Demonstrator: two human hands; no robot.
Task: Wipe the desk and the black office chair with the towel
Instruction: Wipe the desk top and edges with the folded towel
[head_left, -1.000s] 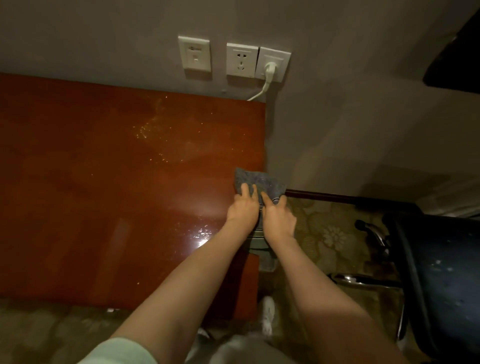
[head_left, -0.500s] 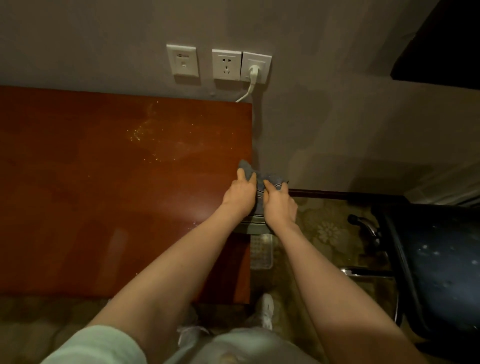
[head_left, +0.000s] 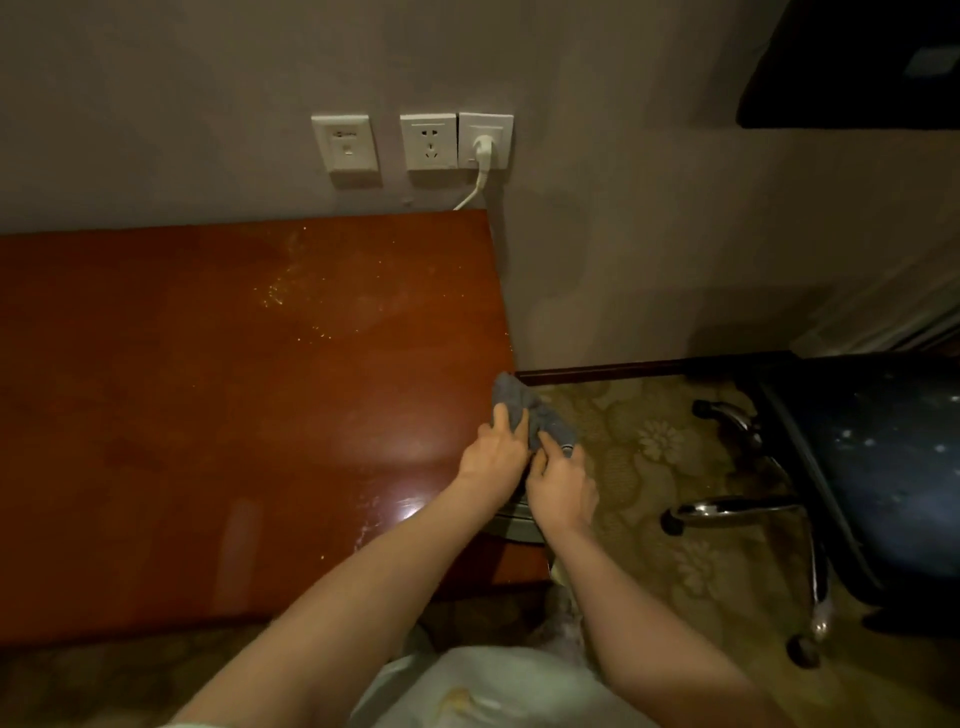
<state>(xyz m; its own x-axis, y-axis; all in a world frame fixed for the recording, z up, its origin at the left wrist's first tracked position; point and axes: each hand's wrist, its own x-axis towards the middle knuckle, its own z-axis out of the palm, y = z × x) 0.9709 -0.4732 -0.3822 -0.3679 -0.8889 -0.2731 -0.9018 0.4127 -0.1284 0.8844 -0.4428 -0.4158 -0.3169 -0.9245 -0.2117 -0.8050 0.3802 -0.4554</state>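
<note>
Desk (head_left: 208, 415): left hand (head_left: 493, 457), right hand (head_left: 563, 488), towel (head_left: 511, 397) now bunched.

Three white wall sockets (head_left: 413, 143) (one with a plug (head_left: 483, 147)) above floral carpet (head_left: 660, 467).

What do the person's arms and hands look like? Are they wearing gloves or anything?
No gloves. The left hand and right hand are bare, with no ring, watch or bracelet showing. The left arm and right arm are bare too; only at the picture's bottom edge does a sliver of pale sleeve seem to show on the left one.
</note>
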